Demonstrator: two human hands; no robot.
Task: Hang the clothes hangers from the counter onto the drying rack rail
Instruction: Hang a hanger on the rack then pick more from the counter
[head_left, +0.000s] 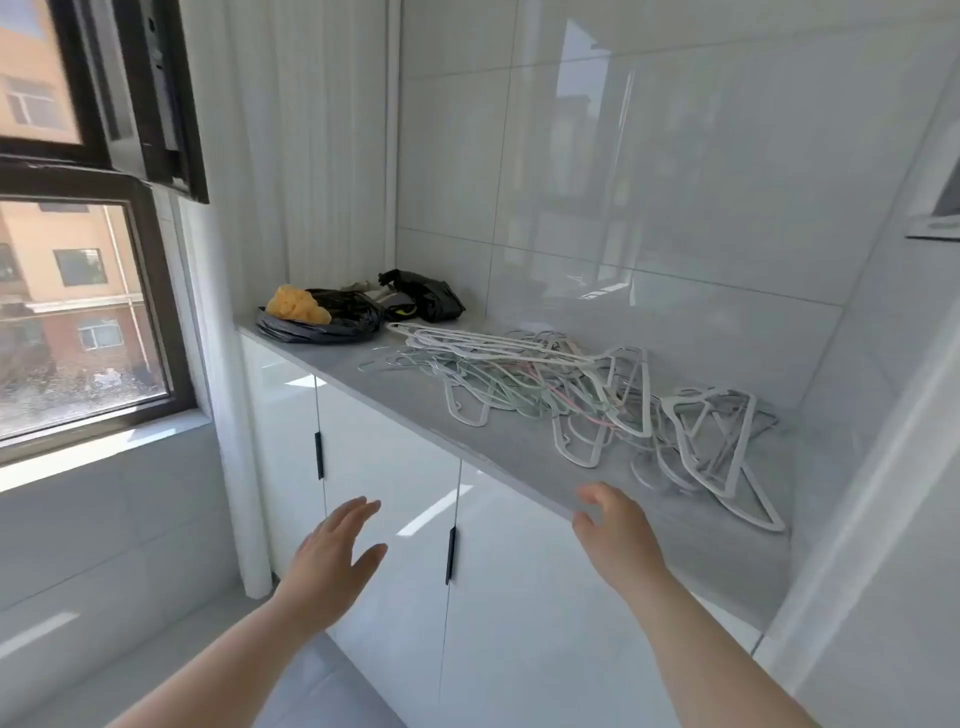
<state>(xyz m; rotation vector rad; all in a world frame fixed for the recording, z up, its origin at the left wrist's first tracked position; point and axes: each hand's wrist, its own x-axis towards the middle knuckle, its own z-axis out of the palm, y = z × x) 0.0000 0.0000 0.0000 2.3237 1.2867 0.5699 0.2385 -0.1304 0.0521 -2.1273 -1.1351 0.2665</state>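
- Grip: your left hand (332, 551) is open, fingers spread, in front of the cabinet doors (384, 499) and below the counter's edge. Your right hand (618, 530) is open too, at the front edge of the counter (467, 436), holding nothing.
- Task items: the hangers (571, 395) lie in one tangled heap along the counter, from near the black bags (332, 322) to the right-hand wall. None is lifted yet. The drying rack rail is not in view.
- Risk, tangling: hooks and shoulders look interlocked. If you pull one hanger, expect several to trail after it and drop to the floor.
- Risk, sliding: the counter looks smooth, and the nearest hangers (727, 457) sit close to its front edge. A sideways tug could sweep them off.
- Risk, neighbours: the far end of the heap lies just beside the black bags and the yellow lump (296, 304). Dragging from that end may pull these along.
- Risk, bending: the hangers look thin. Forcing a snag apart may deform a hook.
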